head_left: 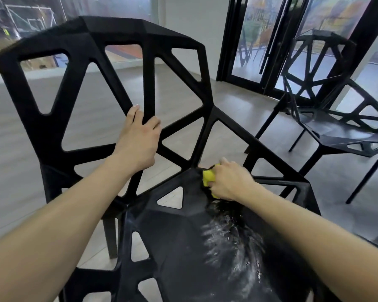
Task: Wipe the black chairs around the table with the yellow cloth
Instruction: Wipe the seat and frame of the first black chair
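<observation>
A black chair (179,243) with a cut-out lattice back fills the view right in front of me. My left hand (138,140) grips a bar of its backrest. My right hand (229,182) is closed on the yellow cloth (208,177) and presses it onto the seat where the seat meets the back. Wet, shiny streaks cover the seat just behind the cloth. Most of the cloth is hidden under my fingers.
A second black chair (336,127) of the same design stands to the right, about a step away. Black-framed glass doors (249,40) run along the back right. Grey floor (13,149) lies around both chairs.
</observation>
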`<action>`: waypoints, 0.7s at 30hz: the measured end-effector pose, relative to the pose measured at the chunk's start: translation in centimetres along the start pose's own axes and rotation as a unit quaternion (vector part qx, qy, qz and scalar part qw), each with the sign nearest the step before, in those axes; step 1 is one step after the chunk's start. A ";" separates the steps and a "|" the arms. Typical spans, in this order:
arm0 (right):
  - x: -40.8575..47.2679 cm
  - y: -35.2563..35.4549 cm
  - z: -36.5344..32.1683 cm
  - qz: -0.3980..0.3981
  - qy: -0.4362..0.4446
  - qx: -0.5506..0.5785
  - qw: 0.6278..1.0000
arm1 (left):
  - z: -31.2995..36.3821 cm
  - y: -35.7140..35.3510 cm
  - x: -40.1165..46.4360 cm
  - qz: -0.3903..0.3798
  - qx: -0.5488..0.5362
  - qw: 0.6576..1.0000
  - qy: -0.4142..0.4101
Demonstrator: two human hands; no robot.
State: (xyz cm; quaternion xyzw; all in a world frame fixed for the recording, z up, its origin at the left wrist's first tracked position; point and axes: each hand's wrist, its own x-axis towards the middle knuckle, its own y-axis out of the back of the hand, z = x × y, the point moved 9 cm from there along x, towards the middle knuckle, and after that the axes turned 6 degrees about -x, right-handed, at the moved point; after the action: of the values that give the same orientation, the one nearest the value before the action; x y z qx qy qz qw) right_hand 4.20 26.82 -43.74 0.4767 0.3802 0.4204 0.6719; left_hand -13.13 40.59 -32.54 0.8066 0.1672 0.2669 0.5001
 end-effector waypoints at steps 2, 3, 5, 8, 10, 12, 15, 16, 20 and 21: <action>-0.8 -0.6 1.0 0.025 -0.005 -0.021 0.999 | 0.1 0.1 0.0 0.000 0.008 1.000 0.005; -0.4 -0.4 -0.2 0.031 0.001 -0.023 0.999 | 0.1 0.2 0.0 0.000 0.011 1.000 0.007; 2.1 0.1 -3.8 0.046 0.038 0.001 0.998 | 0.4 0.2 0.0 -0.001 0.019 1.000 0.009; 3.5 1.9 -6.6 0.046 0.040 0.028 0.998 | 0.1 0.0 -0.1 0.007 0.027 1.000 0.008; 1.3 1.9 -3.3 0.041 0.004 0.014 0.999 | -0.1 -0.2 -0.1 0.009 0.023 1.000 0.007; -1.9 0.9 1.7 0.018 -0.023 -0.052 0.998 | 0.0 -0.2 -0.1 0.008 0.017 1.000 0.003; -4.4 -0.4 4.1 0.061 0.021 -0.084 0.994 | 0.1 0.1 -0.1 0.010 0.025 1.000 0.009; -3.7 -0.8 3.1 0.072 0.033 -0.065 0.995 | 0.3 0.2 0.0 0.007 0.026 1.000 0.009; 1.2 0.1 -4.4 0.114 0.076 0.036 0.990 | 0.4 0.2 -0.2 0.011 0.026 1.000 0.007; 2.0 0.8 -4.9 0.114 0.077 0.032 0.990 | 0.3 0.1 -0.3 0.014 0.028 0.999 0.006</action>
State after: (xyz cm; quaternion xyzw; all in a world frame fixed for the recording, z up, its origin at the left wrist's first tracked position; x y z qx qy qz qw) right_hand 0.28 30.37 -44.47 0.5045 0.3872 0.5168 0.5731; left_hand -13.18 40.15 -32.59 0.8208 0.1661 0.2745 0.4725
